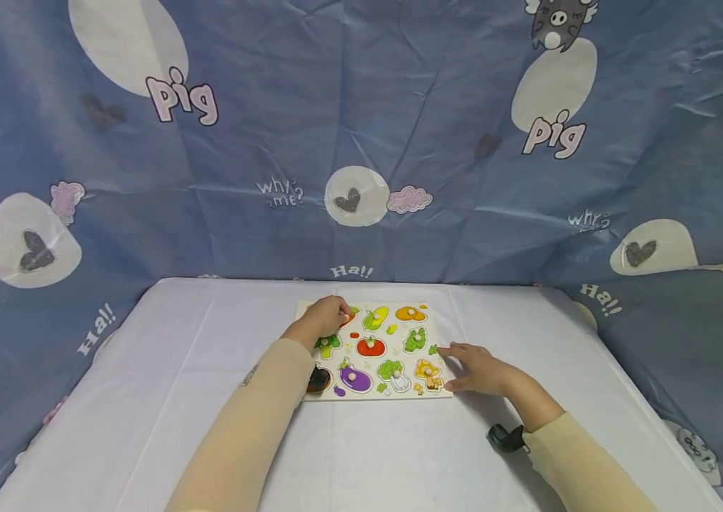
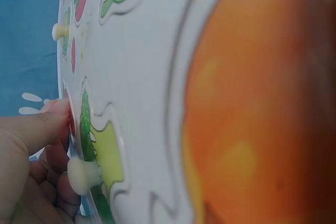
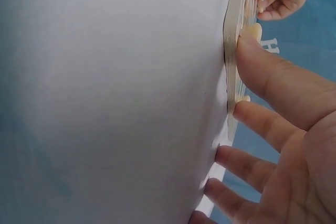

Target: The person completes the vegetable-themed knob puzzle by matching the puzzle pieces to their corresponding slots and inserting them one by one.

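Note:
A wooden vegetable knob puzzle (image 1: 361, 363) lies on the white table, its pieces seated in their slots. My left hand (image 1: 325, 314) reaches over the far left corner and pinches the knob of a red-orange vegetable piece (image 1: 348, 318). In the left wrist view, thumb and fingertips meet close to the board, beside the broccoli piece (image 2: 107, 153) and its pale knob. At the opposite side my right hand (image 1: 478, 368) spreads its fingers, thumb and index fingertip right at the board's edge (image 3: 231, 51). In the right wrist view the other fingertips rest on the tablecloth.
Tomato (image 1: 370, 347), eggplant (image 1: 355, 377), corn (image 1: 375, 318) and mushroom (image 1: 427, 371) pieces are among those on the board. A dark strap device (image 1: 505, 439) sits at the right wrist. Blue printed cloth (image 1: 361, 107) hangs behind the white table (image 1: 393, 455).

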The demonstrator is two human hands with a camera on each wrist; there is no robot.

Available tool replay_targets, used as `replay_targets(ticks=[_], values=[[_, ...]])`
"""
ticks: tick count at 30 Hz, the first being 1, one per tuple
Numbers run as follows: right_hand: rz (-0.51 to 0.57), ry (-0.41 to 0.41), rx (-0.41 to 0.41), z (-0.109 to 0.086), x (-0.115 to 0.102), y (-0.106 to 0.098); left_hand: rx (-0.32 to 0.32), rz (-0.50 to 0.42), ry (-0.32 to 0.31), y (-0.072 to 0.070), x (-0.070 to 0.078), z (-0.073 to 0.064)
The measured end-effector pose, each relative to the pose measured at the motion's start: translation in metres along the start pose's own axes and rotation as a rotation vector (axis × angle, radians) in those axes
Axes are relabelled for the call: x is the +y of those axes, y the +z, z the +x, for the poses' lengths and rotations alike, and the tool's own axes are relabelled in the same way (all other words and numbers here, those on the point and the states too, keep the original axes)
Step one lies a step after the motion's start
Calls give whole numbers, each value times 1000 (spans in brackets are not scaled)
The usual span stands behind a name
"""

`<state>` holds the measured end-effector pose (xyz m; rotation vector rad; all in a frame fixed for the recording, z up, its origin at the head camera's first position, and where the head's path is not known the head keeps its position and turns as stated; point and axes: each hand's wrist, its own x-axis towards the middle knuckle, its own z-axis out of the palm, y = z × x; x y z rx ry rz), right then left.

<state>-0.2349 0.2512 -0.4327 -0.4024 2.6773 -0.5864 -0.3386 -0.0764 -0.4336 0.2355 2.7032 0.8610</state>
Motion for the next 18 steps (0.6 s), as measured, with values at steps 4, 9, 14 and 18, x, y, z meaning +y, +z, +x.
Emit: replay_targets(ticks=[4, 9, 14, 18], values=[[0, -5, 2, 0, 0, 0, 3, -3, 2, 1, -2, 3], [-5, -9, 3, 0, 0, 0, 14, -25, 26, 2, -6, 5], [-8, -5, -5, 1, 1, 0, 38, -76, 76, 0, -9, 3], [-13, -3, -9, 2, 2, -1, 73, -120, 122, -3, -12, -3]])
